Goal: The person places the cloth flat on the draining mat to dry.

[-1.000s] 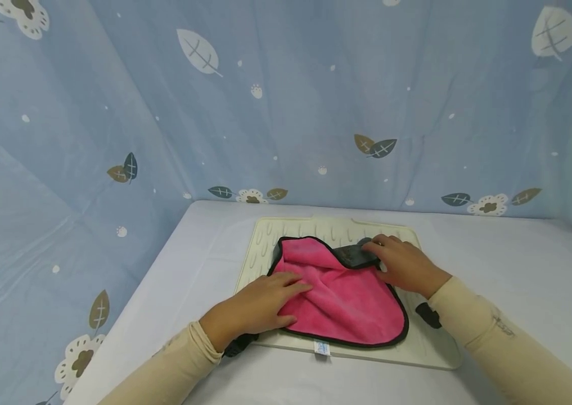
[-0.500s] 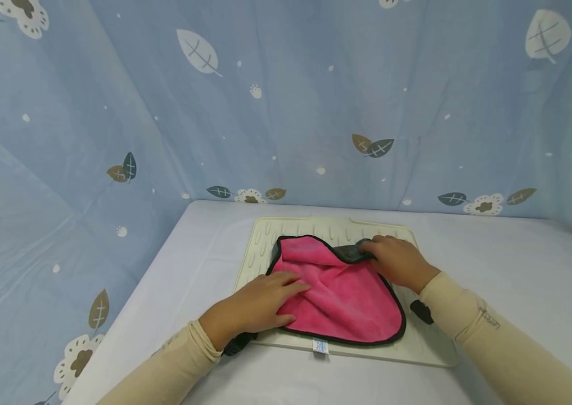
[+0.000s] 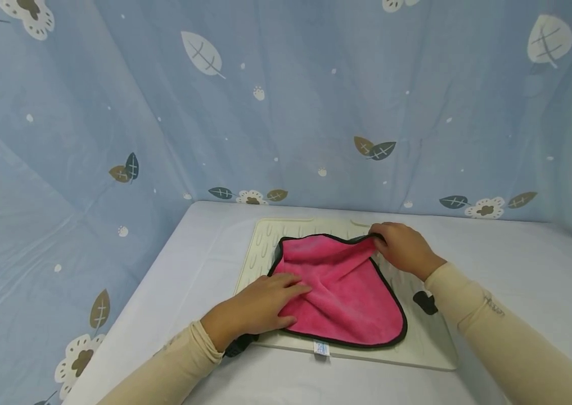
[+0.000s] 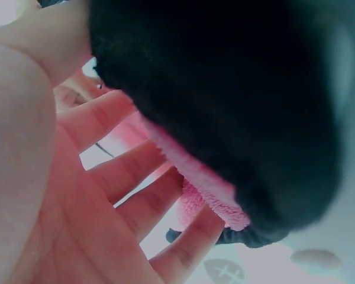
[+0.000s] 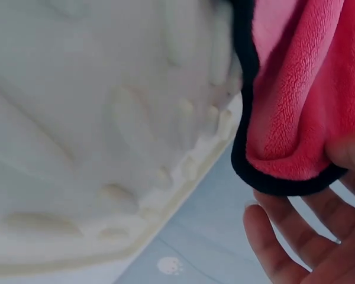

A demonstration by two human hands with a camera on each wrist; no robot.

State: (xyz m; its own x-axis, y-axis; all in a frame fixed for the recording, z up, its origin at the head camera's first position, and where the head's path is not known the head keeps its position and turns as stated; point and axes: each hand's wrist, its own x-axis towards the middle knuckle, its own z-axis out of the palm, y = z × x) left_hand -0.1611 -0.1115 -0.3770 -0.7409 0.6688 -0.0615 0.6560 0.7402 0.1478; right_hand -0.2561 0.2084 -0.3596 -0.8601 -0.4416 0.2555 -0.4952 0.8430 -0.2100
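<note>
A pink towel (image 3: pixel 351 309) with black edging and a darker grey reverse lies partly crumpled on a cream ribbed mat (image 3: pixel 429 349). My right hand (image 3: pixel 404 247) pinches its far right corner between thumb and fingers and holds it raised. The right wrist view shows that corner (image 5: pixel 293 148) with the thumb on the pink side and fingers (image 5: pixel 310 236) behind the black edge. My left hand (image 3: pixel 262 304) rests on the towel's left side, fingers spread and relaxed. In the left wrist view, fingertips (image 4: pixel 207 222) touch the pink pile (image 4: pixel 198 183); a dark blurred shape hides much.
The mat sits on a table with a white cover (image 3: pixel 508 270). A blue curtain (image 3: pixel 286 101) with leaf and flower prints hangs behind and at the left. A small white label (image 3: pixel 321 348) sticks out of the towel's near edge. Black straps (image 3: pixel 424 302) show by both wrists.
My right hand has raised the far right corner, so the pink face now shows where the grey reverse lay folded over. The left hand stays in place.
</note>
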